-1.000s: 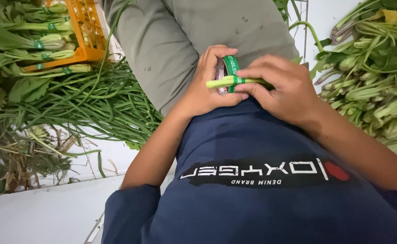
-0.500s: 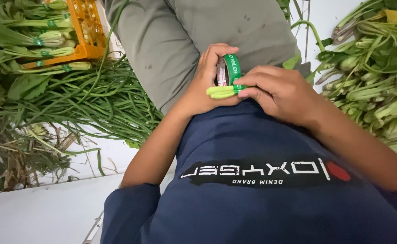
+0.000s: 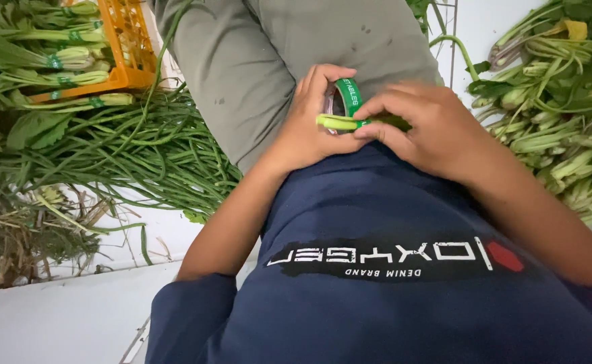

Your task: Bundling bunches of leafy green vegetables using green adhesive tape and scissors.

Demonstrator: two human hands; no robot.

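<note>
My left hand (image 3: 306, 128) grips a roll of green tape (image 3: 345, 96) against my lap. My right hand (image 3: 431, 128) pinches a small bunch of pale green vegetable stalks (image 3: 338, 122) where a strip of the green tape wraps around it. The stalk ends stick out to the left between both hands; the leafy part is hidden under my right hand. Both hands rest just above my dark blue shirt and in front of my grey-trousered thigh (image 3: 269, 54).
A pile of long green beans (image 3: 134, 155) lies at the left. An orange crate (image 3: 131, 47) with taped vegetable bunches (image 3: 46, 61) stands at the top left. Loose leafy greens (image 3: 559, 114) are heaped at the right. Dry scraps (image 3: 26, 236) litter the white floor.
The bunch of stalks has risen a little and turned between my hands, and my right hand's fingers have shifted along the tape. The roll stays in my left hand.
</note>
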